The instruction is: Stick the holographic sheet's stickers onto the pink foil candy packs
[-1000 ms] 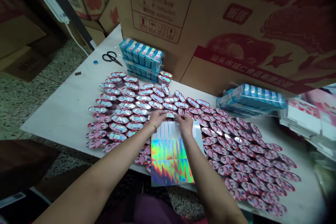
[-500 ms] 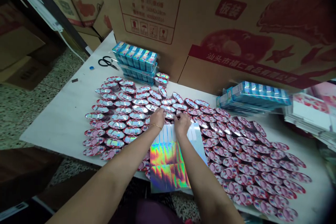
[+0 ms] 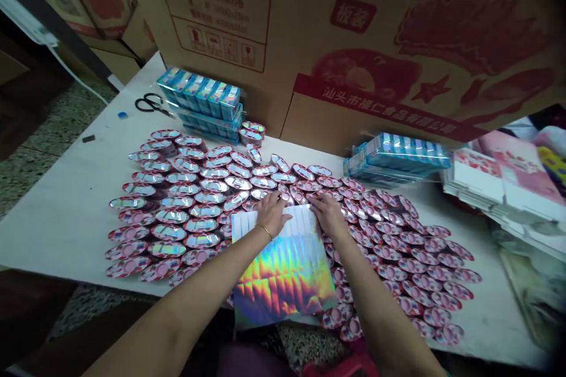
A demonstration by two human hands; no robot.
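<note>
A shiny rainbow-holographic sticker sheet [image 3: 283, 271] lies over the rows of tins in front of me, its near end reaching past the table edge. My left hand [image 3: 270, 215] is over the sheet's upper edge, thumb stuck out to the side, fingers reaching to the tins; I make out nothing held in it. At the upper right corner of the sheet, my right hand [image 3: 329, 217] has its fingers closed on the edge. Small oval red-and-white tins [image 3: 212, 197] stand packed around both hands. Many on the left bear shiny labels; those on the right show pink round spots.
A large printed carton [image 3: 247, 94] walls off the back. Blue packs in clear plastic [image 3: 201, 97] stand at back left, with more blue packs [image 3: 398, 156] at back right. Black-handled scissors [image 3: 150, 103] lie far left. Flat white-and-pink cards [image 3: 481, 177] are stacked at right.
The view has shifted right. My hands have moved apart; the left thumb has spread away from its fingers, and the right hand is now at the sheet's corner. The sheet has tilted slightly.
</note>
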